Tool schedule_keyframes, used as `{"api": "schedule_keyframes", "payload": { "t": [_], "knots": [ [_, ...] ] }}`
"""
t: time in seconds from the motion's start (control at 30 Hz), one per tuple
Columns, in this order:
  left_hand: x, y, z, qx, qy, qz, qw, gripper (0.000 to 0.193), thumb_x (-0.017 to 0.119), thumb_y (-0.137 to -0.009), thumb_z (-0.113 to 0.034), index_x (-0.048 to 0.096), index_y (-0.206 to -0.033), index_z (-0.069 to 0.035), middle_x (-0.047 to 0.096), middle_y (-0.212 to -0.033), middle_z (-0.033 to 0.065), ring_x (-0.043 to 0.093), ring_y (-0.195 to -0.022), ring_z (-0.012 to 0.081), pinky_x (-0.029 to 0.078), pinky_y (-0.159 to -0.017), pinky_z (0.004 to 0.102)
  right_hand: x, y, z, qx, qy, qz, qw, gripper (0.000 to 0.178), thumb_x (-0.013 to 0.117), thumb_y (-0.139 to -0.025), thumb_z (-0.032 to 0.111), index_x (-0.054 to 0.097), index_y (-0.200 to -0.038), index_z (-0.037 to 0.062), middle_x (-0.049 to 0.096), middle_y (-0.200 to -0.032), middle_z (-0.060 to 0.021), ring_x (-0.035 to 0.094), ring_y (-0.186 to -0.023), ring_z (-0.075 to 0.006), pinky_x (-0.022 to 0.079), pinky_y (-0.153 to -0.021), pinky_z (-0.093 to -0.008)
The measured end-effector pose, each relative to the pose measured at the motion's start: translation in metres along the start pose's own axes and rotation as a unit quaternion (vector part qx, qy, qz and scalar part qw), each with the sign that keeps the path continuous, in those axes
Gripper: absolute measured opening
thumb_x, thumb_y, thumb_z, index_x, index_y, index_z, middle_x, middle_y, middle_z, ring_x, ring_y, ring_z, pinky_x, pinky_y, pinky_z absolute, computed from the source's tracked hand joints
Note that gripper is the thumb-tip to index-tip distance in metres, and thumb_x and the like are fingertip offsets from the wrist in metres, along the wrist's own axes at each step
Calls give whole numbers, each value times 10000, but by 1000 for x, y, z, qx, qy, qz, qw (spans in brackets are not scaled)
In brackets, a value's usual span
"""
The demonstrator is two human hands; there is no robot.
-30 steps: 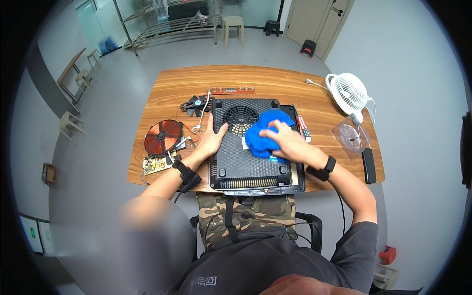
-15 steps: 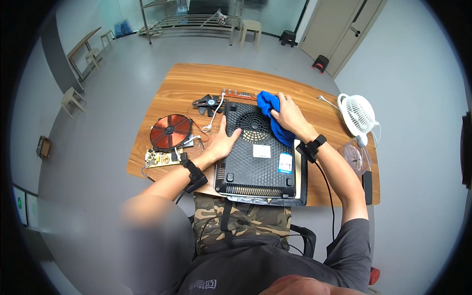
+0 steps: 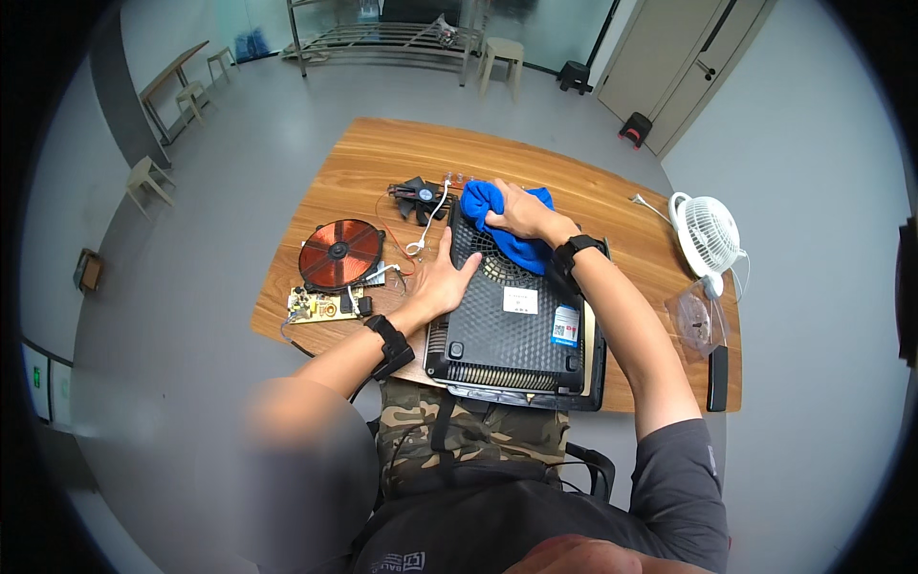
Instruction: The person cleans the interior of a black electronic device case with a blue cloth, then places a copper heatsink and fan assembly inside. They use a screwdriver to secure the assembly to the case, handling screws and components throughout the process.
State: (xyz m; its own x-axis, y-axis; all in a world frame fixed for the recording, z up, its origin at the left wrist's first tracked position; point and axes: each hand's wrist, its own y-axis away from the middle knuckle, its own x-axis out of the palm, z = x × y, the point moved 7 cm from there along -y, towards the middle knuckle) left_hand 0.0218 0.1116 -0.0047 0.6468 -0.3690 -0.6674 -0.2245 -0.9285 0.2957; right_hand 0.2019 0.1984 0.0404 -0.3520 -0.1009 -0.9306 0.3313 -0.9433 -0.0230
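A black plastic base cover (image 3: 497, 335) of a cooktop lies before me, with a round vent grille, corner feet and two stickers on its textured face. My left hand (image 3: 445, 280) rests along its left edge, thumb spread from the fingers over the surface. My right hand (image 3: 524, 209) is closed on a bunched blue cloth (image 3: 521, 251), pressed to the far part of the cover over the grille. The cloth and hand hide part of the grille. Under the cover, a dark-rimmed panel (image 3: 595, 383) sticks out to the right and toward me.
Left of the cover sit a copper coil (image 3: 340, 254), a circuit board (image 3: 325, 305) and a small black fan (image 3: 421, 198) with loose wires. On the right are a white fan (image 3: 708, 234), a clear plastic bag (image 3: 692, 319) and a black bar (image 3: 717, 379), all on the wooden table (image 3: 622, 287).
My right hand has moved left with the cloth, from the cover's far right corner toward its far middle. The left hand stays on the left edge. The whole view has shifted slightly.
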Motion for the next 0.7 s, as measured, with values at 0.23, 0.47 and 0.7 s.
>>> {"api": "schedule_keyframes", "payload": {
  "t": [0.23, 0.47, 0.7],
  "knots": [
    [3, -1, -6, -1, -7, 15, 1000, 915, 468, -977, -646, 102, -1642, -135, 641, -1215, 363, 624, -1147, 507, 483, -1018, 513, -22, 28, -42, -15, 10, -41, 999, 715, 754, -838, 248, 438, -1445, 41, 581, -1289, -312, 559, -1215, -483, 479, -1034, -495],
    [5, -4, -1, 26, -15, -1, 1000, 921, 448, -991, -630, 53, -1641, -110, 674, -1113, 365, 666, -1047, 502, 523, -948, 517, -41, 56, -57, 15, 26, 2, 1000, 717, 750, -830, 226, 438, -1449, 40, 567, -1321, -296, 549, -1236, -467, 478, -1049, -472],
    [7, -7, 1, 30, -24, -2, 999, 931, 452, -980, -649, 70, -1642, -117, 670, -1133, 362, 659, -1059, 507, 518, -952, 514, -32, 30, -34, 20, 4, 4, 1000, 618, 675, -882, 284, 459, -1376, -17, 573, -1323, -335, 550, -1248, -479, 467, -1054, -487]
  ]
}}
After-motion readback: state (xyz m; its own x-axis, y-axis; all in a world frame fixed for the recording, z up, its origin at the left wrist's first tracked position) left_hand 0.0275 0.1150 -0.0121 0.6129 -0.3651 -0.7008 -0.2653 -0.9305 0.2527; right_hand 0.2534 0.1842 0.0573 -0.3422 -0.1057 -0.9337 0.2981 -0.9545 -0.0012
